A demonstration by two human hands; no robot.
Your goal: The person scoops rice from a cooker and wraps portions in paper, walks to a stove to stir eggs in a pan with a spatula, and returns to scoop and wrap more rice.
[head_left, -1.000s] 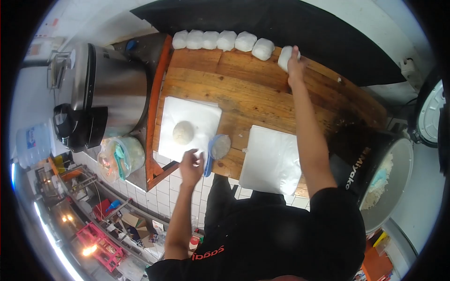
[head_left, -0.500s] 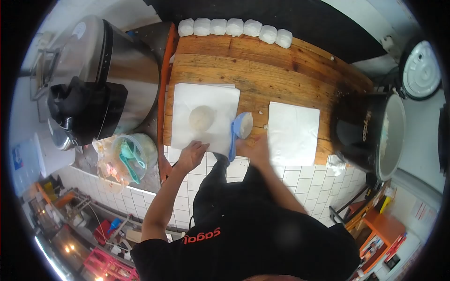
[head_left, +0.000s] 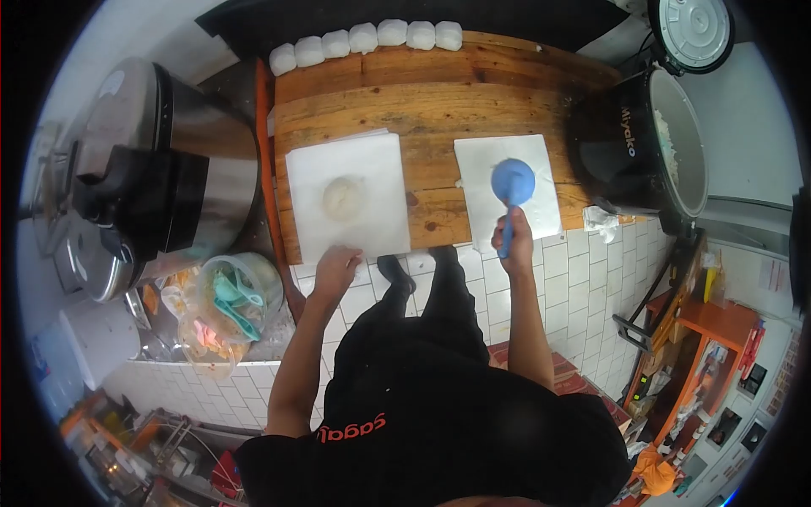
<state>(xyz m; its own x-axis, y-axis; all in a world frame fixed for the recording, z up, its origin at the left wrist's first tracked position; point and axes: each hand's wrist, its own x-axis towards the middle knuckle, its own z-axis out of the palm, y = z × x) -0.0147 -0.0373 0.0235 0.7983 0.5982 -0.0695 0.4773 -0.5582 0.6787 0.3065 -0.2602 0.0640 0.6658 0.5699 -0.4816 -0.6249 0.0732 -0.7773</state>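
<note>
My right hand point(head_left: 517, 241) is closed around the handle of a blue rice scoop point(head_left: 513, 181). The scoop's round cup is turned upside down over the right stack of white paper point(head_left: 477, 224), so its contents are hidden. At the front edge of the left paper stack point(head_left: 308, 232) is my left hand point(head_left: 338, 269), fingers curled together; whether they pinch a sheet is unclear. A round, flat-topped mound of rice point(head_left: 345, 199) sits on that left stack, beyond the left hand.
Several white wrapped packets point(head_left: 363, 37) line the table's point(head_left: 431, 118) back edge. A black rice pot point(head_left: 621, 144) holding rice stands on the right. To the left are a large steel cooker point(head_left: 220, 169) and a plastic tub point(head_left: 263, 287) with green spoons.
My right hand has come up with the scoop from between the stacks to the right stack, and the rice-filled cup has been turned over. My left hand stays by the left stack.
</note>
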